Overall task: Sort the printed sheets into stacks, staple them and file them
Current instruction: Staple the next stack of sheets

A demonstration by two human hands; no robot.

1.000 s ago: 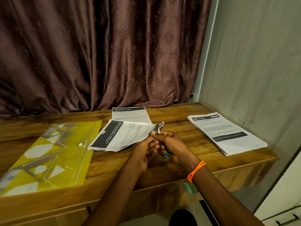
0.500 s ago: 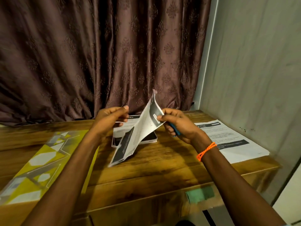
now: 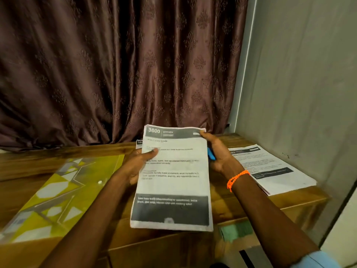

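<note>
I hold a set of printed sheets [image 3: 173,182] upright above the wooden table [image 3: 29,163], its top page headed "KITCHEN". My left hand [image 3: 139,165] grips the set's left edge with the thumb on the front. My right hand [image 3: 218,153] pinches the top right corner and also holds a small blue stapler [image 3: 211,156] against the palm. Another sheet [image 3: 138,144] peeks out on the table behind the held set. A second stack of printed sheets [image 3: 270,167] lies at the table's right end.
A yellow patterned plastic folder [image 3: 61,192] lies flat on the left of the table. A brown curtain [image 3: 119,64] hangs behind and a grey wall [image 3: 299,74] closes the right side. A green tag [image 3: 235,231] sits on the table's front.
The sheets were lifted off the table, swung up on edge, and now face me flat. My left hand moved to their left edge, my right stayed at the top corner.
</note>
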